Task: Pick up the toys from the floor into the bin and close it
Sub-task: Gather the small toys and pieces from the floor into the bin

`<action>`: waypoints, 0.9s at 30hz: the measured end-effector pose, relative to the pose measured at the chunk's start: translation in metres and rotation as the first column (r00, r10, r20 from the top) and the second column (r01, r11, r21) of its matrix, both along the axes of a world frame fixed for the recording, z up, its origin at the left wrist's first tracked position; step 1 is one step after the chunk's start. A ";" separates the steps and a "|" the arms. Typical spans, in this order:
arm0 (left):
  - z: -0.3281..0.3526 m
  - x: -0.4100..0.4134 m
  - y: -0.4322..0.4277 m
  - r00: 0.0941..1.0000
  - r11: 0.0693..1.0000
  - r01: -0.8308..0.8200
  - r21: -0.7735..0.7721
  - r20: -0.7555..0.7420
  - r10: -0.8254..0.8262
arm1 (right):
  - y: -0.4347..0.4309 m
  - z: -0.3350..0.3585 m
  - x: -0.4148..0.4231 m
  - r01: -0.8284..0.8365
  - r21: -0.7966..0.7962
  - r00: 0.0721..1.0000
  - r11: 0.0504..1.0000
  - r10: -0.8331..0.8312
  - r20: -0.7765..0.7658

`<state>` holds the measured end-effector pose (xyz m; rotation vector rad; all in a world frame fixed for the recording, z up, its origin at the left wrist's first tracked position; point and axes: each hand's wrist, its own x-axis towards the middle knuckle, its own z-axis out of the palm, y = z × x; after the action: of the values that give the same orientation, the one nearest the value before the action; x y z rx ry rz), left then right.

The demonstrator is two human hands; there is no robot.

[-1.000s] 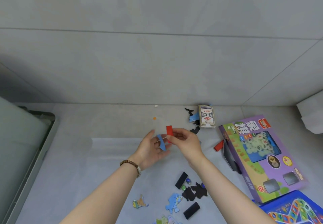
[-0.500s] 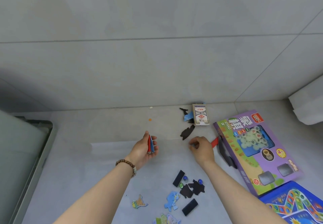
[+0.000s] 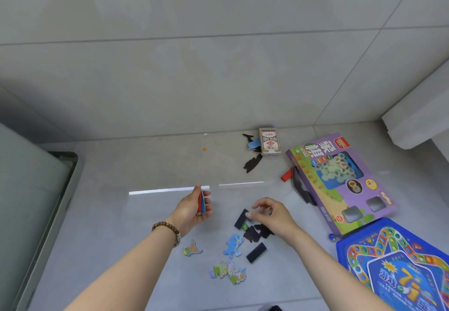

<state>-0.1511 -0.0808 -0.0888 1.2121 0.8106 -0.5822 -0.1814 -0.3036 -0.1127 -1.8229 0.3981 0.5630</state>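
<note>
Red and blue flat pieces [image 3: 201,202] are gripped edgewise in left hand [image 3: 192,211]. Right hand [image 3: 272,216] is curled over black tile [image 3: 241,218] and marble [image 3: 245,226]; whether anything is pinched cannot be told. Puzzle pieces [image 3: 233,245], purple game box [image 3: 340,182] and card deck [image 3: 269,140] are scattered on floor. Bin [image 3: 73,162] is seen far left, well apart.

Pieces are judged light, thin and stiff, best taken by edges; marble is judged likely to roll.

Since half second ago, right hand is shifted from red piece [image 3: 286,174] beside box to black cluster. Left grip is unchanged.

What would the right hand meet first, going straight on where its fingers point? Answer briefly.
Probably the small blue marble just ahead of the right hand, lying against the black rectangular tile; depth is unclear.
</note>
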 end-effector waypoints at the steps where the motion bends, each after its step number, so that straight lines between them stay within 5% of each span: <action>1: -0.001 -0.006 0.000 1.000 1.000 0.000 -0.001 0.000 0.000 | 0.002 -0.004 -0.009 -0.036 -0.057 0.998 0.998 0.038 0.043; 11: -0.012 -0.050 0.010 0.999 1.000 -0.028 0.010 -0.018 0.028 | 0.023 -0.013 -0.031 -0.181 -0.435 0.947 0.882 0.275 0.165; 19: -0.011 -0.045 0.013 0.998 0.998 -0.059 -0.031 -0.020 0.058 | 0.032 -0.032 -0.028 -0.154 -0.476 0.947 0.866 0.268 0.180; 21: -0.011 -0.042 0.008 0.999 0.998 -0.046 -0.031 -0.010 0.045 | 0.034 -0.028 -0.024 -0.025 -0.320 0.982 0.947 0.082 0.167; 23: -0.011 -0.040 0.004 1.000 1.000 -0.017 -0.011 0.002 0.018 | 0.031 -0.016 -0.018 0.215 0.023 0.974 0.976 -0.216 0.062; 25: -0.011 -0.038 -0.001 1.000 1.000 0.015 0.019 0.017 -0.015 | 0.020 0.003 -0.013 0.446 0.393 0.894 0.804 -0.422 -0.152; 27: -0.013 -0.036 -0.005 0.998 0.998 0.043 0.044 0.032 -0.045 | 0.001 0.020 -0.009 0.534 0.533 0.842 0.656 -0.470 -0.266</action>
<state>-0.1867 -0.0855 -0.1020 1.2792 0.7740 -0.5818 -0.1905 -0.3026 -0.0930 -1.0058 0.6906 0.3310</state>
